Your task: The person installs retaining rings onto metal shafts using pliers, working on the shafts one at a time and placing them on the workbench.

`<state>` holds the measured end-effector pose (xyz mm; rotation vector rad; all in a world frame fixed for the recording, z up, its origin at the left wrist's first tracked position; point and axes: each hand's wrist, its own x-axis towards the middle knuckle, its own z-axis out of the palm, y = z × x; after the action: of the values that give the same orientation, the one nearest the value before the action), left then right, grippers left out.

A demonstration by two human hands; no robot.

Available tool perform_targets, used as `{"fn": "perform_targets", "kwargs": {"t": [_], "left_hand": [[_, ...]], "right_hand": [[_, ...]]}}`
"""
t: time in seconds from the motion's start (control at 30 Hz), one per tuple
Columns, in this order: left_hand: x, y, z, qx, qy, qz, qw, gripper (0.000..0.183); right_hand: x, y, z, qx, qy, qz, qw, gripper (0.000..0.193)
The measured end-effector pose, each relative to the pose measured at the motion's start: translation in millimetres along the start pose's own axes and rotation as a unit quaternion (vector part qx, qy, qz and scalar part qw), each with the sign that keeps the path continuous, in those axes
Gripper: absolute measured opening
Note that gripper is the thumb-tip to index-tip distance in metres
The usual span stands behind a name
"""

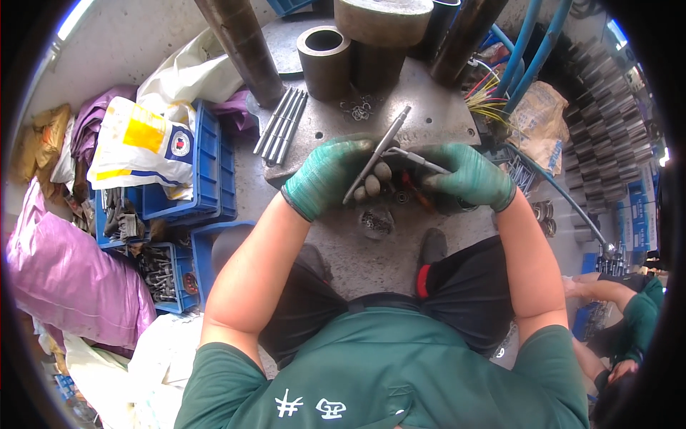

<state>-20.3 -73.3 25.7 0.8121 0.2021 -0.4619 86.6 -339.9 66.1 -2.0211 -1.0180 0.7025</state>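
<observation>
Our dark green shirt with white markings (421, 365) lies nearest the camera, above our spread legs in black trousers (468, 282). Beyond them, we hold our two hands up in front of a grey steel machine bed (436, 107).

Our left hand, in a green glove darkened at the fingers (329, 171), is closed around a slim grey metal rod (386, 141). We have this rod between our hands, just short of the bed's near edge as we see it; its long axis slants, the stepped, narrower end pointing up and away to the right, the other end down toward us and to the left.

Our right hand, in a matching green glove (468, 175), grips a thin grey metal tool (423, 161). It runs crosswise to the rod, its tip pointing left at the rod's middle; whether they touch, we cannot tell.

On the bed we see a row of similar metal rods (282, 129) side by side, slanting away from us, small loose metal rings (359, 110) and a thick-walled hollow steel cylinder (325, 68) standing upright.
</observation>
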Motion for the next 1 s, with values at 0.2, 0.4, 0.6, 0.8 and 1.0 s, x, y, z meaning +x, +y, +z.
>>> {"fn": "perform_targets", "kwargs": {"t": [0.2,0.4,0.6,0.8,1.0], "left_hand": [[-2,13,6,0.273,0.213,0.184,0.920,0.035],[-6,50,-67,0.676,0.464,0.240,0.519,0.049],[5,44,-62,0.781,0.472,0.131,0.387,0.076],[-9,55,-69,0.752,0.443,0.075,0.481,0.063],[-45,57,-71,0.681,0.428,0.050,0.592,0.070]], "right_hand": [[-1,11,-19,0.208,0.018,0.077,0.975,0.047],[2,3,-28,0.221,0.133,0.059,0.964,0.039],[-8,13,-40,0.283,0.148,0.066,0.945,0.035],[0,28,-44,0.315,0.168,0.034,0.933,0.041],[8,45,-54,0.383,0.216,0.000,0.898,0.030]]}}
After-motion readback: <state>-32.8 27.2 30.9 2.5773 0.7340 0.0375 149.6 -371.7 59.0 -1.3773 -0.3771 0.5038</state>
